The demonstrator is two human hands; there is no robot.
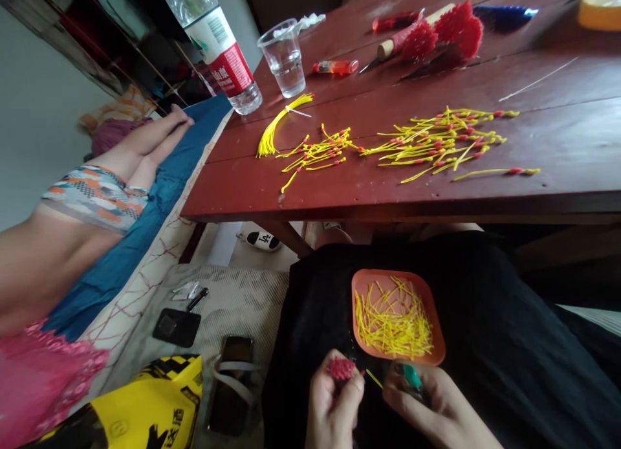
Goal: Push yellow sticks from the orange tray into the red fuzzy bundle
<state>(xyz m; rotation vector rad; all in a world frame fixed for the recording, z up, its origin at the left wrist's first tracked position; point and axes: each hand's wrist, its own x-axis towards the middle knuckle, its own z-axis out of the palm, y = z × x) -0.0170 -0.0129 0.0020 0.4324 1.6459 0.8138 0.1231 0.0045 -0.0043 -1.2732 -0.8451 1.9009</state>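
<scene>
My left hand is closed around a bunch of red strands, whose dense tips show above the thumb. A short yellow cord lies between my two hands, its red end close to my left fingers. My right hand is wrapped round what looks like a lighter with a green top; the fingers hide much of it. Just beyond both hands, an orange tray full of loose yellow cords rests on the black cloth over my lap.
The red wooden table bears yellow cords with red beads, a tied yellow bundle, a plastic cup, a bottle, a red lighter and red bunches. At left, a person lies on a bed; phones lie below.
</scene>
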